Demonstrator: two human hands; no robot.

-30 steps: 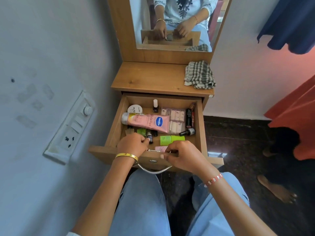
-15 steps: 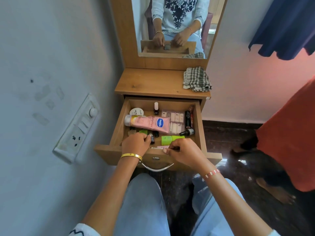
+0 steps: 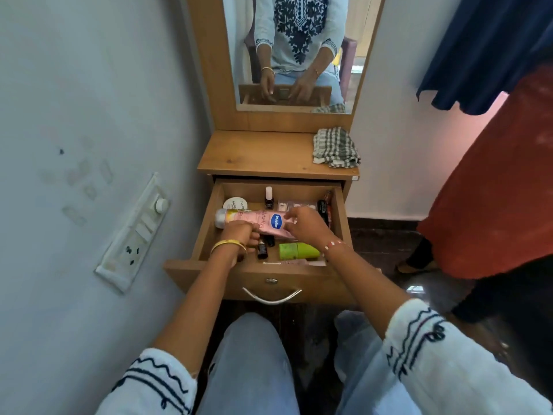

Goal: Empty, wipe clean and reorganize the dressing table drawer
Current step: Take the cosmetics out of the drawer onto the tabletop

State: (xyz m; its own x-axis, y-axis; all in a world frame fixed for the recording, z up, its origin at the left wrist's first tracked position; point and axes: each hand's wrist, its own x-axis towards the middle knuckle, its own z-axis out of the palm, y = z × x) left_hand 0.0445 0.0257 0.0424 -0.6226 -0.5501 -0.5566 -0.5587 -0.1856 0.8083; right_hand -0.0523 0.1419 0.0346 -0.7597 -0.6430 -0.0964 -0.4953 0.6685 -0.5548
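Drawer [image 3: 270, 278] is pulled wide open and both hands are in there on the pink lotion tube [image 3: 254, 221]. Left hand [image 3: 239, 233] curls round its near edge, right hand [image 3: 305, 224] pinches the crimped end. A green tube [image 3: 297, 250] lies just in front, and a checked cloth [image 3: 335, 148] sits up on the tabletop [image 3: 260, 155].

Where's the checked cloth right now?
In the head view, the checked cloth lies on the tabletop's right rear corner, below the mirror.

drawer [image 3: 270, 281]: matt wood | handle [image 3: 271, 296]: shiny metal | cloth [image 3: 335, 148]: woven (checked)
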